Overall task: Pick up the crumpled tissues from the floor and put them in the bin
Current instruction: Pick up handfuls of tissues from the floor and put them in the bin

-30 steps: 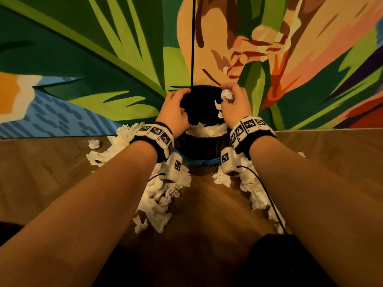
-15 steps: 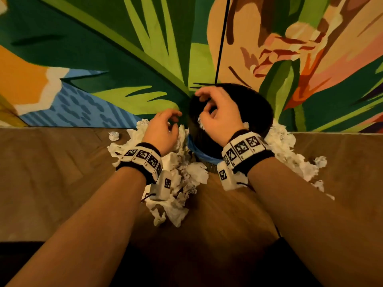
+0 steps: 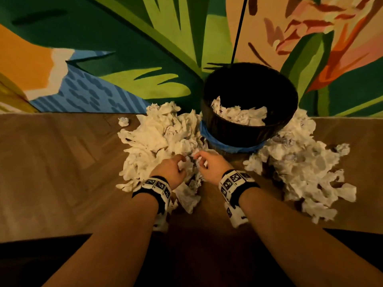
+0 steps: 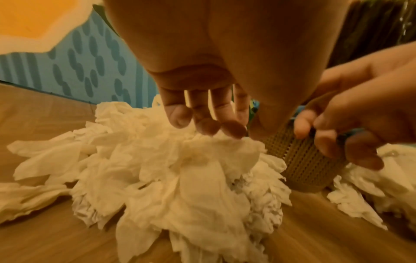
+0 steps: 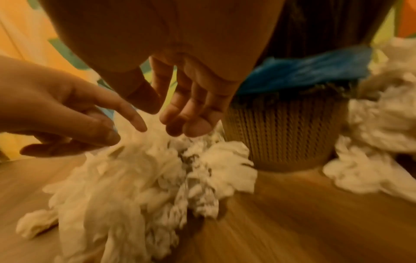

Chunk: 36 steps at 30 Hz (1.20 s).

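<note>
Several tissues (image 3: 240,116) lie inside the bin (image 3: 244,129); left hand (image 3: 171,169) and right hand (image 3: 209,165) grips seemingly loose, empty.

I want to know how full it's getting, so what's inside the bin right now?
Crumpled white tissues lie inside the bin, against its near wall. The far side of the inside is dark, and the bottom is covered.

Both grips (image 3: 193,165) low — fingers loose

White crumpled paper tissues (image 3: 161,139) lie heaped on the wooden floor left of a round woven bin (image 3: 244,131) lined black, another heap (image 3: 300,162) right; some tissues (image 3: 240,116) lie inside it.
</note>
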Each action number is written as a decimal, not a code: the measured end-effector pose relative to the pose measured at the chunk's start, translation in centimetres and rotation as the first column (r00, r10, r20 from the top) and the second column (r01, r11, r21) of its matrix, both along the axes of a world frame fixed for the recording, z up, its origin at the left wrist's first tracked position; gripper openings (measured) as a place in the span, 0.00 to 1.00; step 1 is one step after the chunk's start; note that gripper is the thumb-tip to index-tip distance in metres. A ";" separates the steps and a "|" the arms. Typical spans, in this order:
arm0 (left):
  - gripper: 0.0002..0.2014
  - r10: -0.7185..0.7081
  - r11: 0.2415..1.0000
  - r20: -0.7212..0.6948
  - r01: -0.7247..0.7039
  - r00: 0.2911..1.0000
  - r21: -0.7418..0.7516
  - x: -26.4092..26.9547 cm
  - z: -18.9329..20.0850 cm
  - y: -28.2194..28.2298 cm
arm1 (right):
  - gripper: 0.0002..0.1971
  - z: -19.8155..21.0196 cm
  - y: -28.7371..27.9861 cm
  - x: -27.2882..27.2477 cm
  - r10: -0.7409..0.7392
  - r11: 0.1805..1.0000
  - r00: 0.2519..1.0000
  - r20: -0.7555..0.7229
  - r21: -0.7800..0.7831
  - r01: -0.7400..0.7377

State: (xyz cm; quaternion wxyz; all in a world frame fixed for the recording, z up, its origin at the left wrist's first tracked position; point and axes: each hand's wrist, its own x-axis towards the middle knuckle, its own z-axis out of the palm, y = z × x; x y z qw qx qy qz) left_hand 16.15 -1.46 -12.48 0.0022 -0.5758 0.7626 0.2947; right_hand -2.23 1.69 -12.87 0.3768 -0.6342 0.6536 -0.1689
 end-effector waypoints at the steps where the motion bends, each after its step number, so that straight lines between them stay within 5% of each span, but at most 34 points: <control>1: 0.22 -0.013 0.999 0.041 0.012 0.999 0.034 -0.1 -0.4 0.1 | 0.15 -1.1 0.4 0.0 -0.011 0.998 1.000 -0.025 0.055 0.012; 5: 0.15 -0.017 1.000 0.104 0.014 0.994 0.022 -0.1 -1.5 -0.1 | 0.23 -3.9 1.1 0.2 0.006 0.977 0.991 -0.131 0.212 0.022; 9: 0.15 0.156 0.986 -0.124 -0.162 0.980 -0.037 0.1 -2.1 -0.6 | 0.27 -5.6 1.2 0.7 -0.002 0.960 0.983 -0.184 0.274 0.054; 17: 0.29 0.571 0.817 -0.426 -0.534 0.702 0.215 1.1 -2.1 -1.8 | 0.27 -8.1 1.3 2.2 0.022 0.957 0.941 -0.338 0.278 0.078; 25: 0.14 0.544 0.816 -0.458 -0.571 0.703 0.093 2.6 -2.7 -1.5 | 0.11 -8.8 2.6 0.5 -0.191 0.955 0.958 -0.216 0.183 0.232; 31: 0.19 0.677 0.687 -0.578 -0.673 0.456 0.274 2.9 -1.4 -2.0 | 0.10 -8.4 2.8 -0.1 -0.381 0.914 0.924 -0.032 0.140 0.381; 36: 0.11 0.684 0.627 -0.494 -0.778 0.537 0.022 3.5 -0.5 -2.2 | 0.07 -7.1 2.4 0.7 -0.388 0.914 0.922 0.021 0.140 0.381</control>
